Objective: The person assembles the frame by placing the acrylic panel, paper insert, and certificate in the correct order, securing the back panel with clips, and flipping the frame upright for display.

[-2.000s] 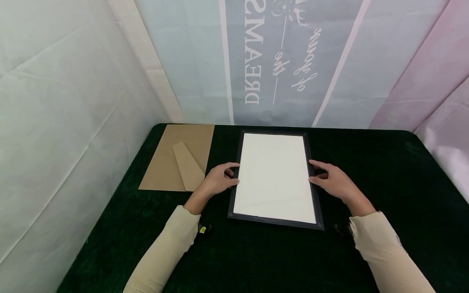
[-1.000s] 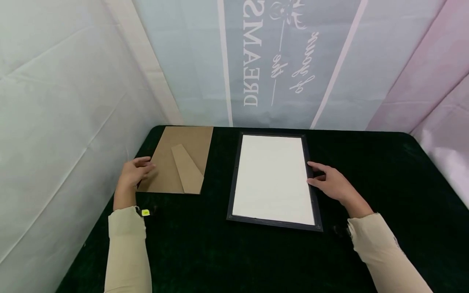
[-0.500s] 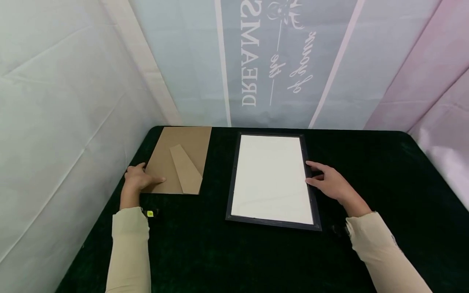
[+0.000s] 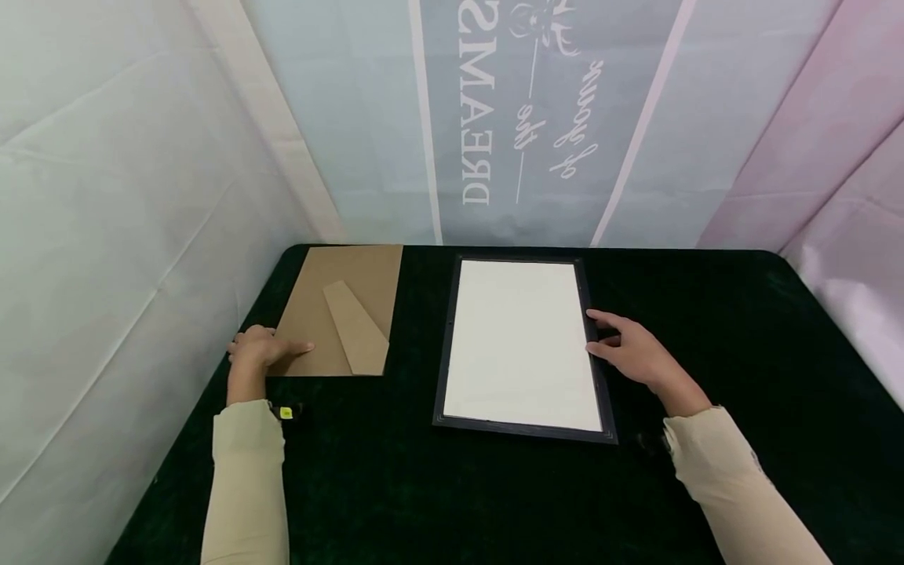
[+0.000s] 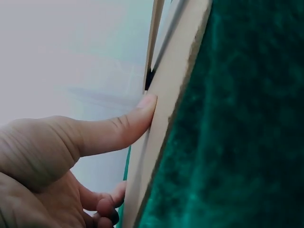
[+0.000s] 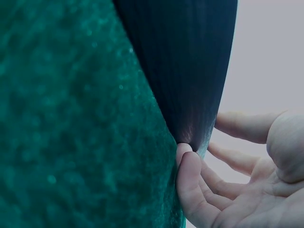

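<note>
A brown picture-frame backing board (image 4: 304, 306) with an easel leg (image 4: 355, 329) lies on the left of the table. At its left side, my left hand (image 4: 256, 349) holds it, thumb laid over the top face and the other fingers beyond the edge. In the left wrist view the thumb (image 5: 121, 130) presses on the board (image 5: 173, 71) while the fingertips meet its edge lower down. Right of it lies a black picture frame (image 4: 530, 429) around a white sheet (image 4: 523, 345). My right hand (image 4: 639, 355) holds the frame's right side, fingertips at the rim, several fingers curled against it (image 6: 202, 71).
Dark green velvety cloth (image 4: 438, 502) covers the table. White fabric (image 4: 127, 196) rises along the left edge, and a printed blue-grey backdrop (image 4: 381, 118) hangs close behind the far edge.
My left hand has left the frame's left side and moved left to the backing board, its thumb coming down on the board. The right hand has stayed at the frame.
</note>
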The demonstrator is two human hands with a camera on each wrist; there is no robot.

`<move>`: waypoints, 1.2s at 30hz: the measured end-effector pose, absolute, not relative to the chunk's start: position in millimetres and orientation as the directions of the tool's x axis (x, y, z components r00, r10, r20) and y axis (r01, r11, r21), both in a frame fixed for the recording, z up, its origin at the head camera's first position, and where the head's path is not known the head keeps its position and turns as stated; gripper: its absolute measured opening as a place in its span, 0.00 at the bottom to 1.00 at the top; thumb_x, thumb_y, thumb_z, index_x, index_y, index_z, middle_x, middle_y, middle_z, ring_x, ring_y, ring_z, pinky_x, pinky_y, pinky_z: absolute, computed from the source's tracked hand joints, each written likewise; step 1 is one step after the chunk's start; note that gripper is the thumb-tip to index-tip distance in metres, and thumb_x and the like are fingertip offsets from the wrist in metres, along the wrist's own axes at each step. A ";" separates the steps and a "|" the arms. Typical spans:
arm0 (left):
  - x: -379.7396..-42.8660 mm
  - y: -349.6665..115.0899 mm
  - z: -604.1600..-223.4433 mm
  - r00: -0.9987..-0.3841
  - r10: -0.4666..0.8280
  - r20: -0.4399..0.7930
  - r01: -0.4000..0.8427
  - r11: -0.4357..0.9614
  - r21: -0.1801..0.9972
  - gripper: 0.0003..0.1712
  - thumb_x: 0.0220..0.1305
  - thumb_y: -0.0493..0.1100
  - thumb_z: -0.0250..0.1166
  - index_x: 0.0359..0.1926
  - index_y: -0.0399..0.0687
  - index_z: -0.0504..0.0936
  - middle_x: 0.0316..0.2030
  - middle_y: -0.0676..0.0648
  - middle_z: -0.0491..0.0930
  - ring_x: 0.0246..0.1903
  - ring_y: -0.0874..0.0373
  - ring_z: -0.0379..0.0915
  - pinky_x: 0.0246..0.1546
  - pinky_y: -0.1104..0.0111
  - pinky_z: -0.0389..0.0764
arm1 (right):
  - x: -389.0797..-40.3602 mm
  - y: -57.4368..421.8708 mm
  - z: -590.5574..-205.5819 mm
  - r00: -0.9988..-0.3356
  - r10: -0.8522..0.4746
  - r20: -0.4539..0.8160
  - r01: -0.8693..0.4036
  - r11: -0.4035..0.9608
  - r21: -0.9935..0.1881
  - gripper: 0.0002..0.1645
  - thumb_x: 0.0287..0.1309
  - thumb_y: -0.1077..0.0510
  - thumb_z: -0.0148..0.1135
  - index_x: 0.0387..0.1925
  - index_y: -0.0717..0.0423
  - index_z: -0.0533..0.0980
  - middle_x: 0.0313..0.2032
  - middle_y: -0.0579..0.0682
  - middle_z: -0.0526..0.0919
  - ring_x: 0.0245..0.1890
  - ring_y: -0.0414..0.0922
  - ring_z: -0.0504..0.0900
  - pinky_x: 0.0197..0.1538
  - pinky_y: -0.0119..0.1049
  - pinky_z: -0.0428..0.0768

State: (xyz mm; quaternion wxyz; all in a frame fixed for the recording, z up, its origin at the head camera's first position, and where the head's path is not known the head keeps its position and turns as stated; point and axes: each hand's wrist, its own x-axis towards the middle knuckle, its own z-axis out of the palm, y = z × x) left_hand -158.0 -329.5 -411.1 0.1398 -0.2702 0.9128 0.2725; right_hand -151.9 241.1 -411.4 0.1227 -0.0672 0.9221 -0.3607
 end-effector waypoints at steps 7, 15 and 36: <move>-157.0 -337.2 -411.5 -0.795 -0.404 -0.451 -0.589 0.690 0.420 0.62 0.53 0.68 0.70 0.72 0.29 0.56 0.67 0.17 0.47 0.67 0.21 0.43 0.66 0.30 0.50 | -152.9 241.3 -412.4 -0.960 -0.215 -0.179 -0.039 0.737 -0.674 0.40 0.70 0.56 0.58 0.77 0.57 0.54 0.69 0.69 0.63 0.62 0.65 0.73 0.55 0.56 0.80; -157.6 -339.1 -411.3 -0.839 -0.344 -0.421 -0.544 0.529 0.651 0.64 0.55 0.58 0.74 0.75 0.30 0.45 0.67 0.27 0.62 0.59 0.37 0.67 0.63 0.46 0.71 | -152.8 243.3 -412.5 -0.959 -0.220 -0.178 -0.043 0.735 -0.676 0.40 0.70 0.56 0.58 0.77 0.57 0.54 0.69 0.69 0.63 0.62 0.65 0.73 0.55 0.57 0.80; -155.7 -340.3 -408.9 -0.825 -0.452 -0.338 -0.470 0.219 0.855 0.28 0.76 0.45 0.53 0.74 0.61 0.64 0.28 0.58 0.73 0.26 0.64 0.70 0.28 0.70 0.74 | -154.2 242.1 -413.1 -0.960 -0.223 -0.170 -0.052 0.737 -0.674 0.39 0.70 0.57 0.58 0.76 0.57 0.55 0.68 0.69 0.64 0.61 0.65 0.74 0.54 0.57 0.80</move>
